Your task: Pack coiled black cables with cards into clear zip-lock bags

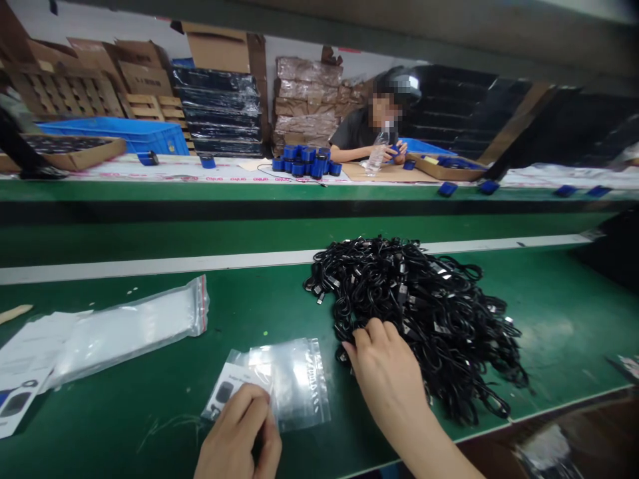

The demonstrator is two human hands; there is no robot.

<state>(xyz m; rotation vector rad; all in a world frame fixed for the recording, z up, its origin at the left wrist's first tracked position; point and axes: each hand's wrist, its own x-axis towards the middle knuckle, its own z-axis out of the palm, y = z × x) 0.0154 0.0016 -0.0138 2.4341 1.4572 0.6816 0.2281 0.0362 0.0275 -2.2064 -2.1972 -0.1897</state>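
My right hand (387, 369) reaches into the near left edge of a heap of black USB cables (399, 293), many coiled and with metal plugs showing. Its fingers are curled closed on a cable there; the fingertips are partly hidden. My left hand (242, 432) is closed over a printed leaflet (228, 388), its thumb and fingers pinching near the leaflet's edge. The leaflet lies at the left end of a clear zip bag (294, 379), flat on the green table; I cannot tell whether it is inside.
To the left lie a long zip pack (134, 329) and printed leaflets (22, 399). A white strip (150, 264) crosses the table behind the heap. Blue round devices (304, 161) are stacked on the far bench, where a co-worker (352, 136) sits beside a plastic bottle (377, 156).
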